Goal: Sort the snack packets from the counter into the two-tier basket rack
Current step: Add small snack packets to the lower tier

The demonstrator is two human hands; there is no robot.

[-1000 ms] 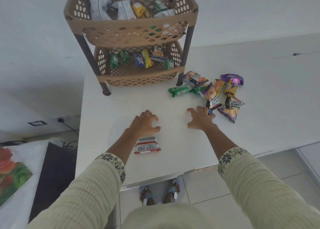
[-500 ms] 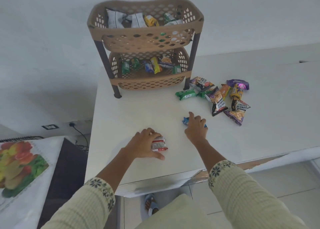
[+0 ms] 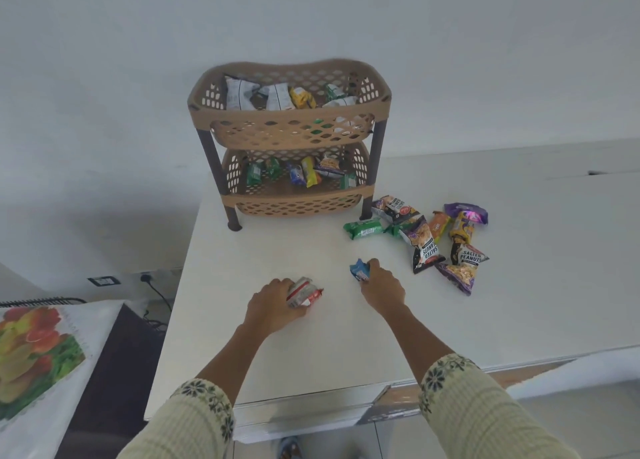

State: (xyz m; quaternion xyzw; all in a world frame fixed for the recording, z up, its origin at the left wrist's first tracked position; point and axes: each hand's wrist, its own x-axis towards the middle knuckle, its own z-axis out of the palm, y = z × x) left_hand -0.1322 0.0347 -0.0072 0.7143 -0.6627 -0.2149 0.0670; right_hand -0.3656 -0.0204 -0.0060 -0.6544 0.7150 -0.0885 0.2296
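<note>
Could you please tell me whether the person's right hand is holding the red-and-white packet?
No, the right hand grips a blue packet; the left hand holds the red-and-white packet.

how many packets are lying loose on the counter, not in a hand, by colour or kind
green packets: 2
salted peanuts packets: 2
dark packet: 1
orange packet: 1
purple packet: 1
yellow packet: 1
total: 8

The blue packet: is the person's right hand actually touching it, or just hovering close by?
Touching. The head view shows the right hand gripping the blue packet, with its fingers curled round it and no gap; only the packet's upper end sticks out.
</note>
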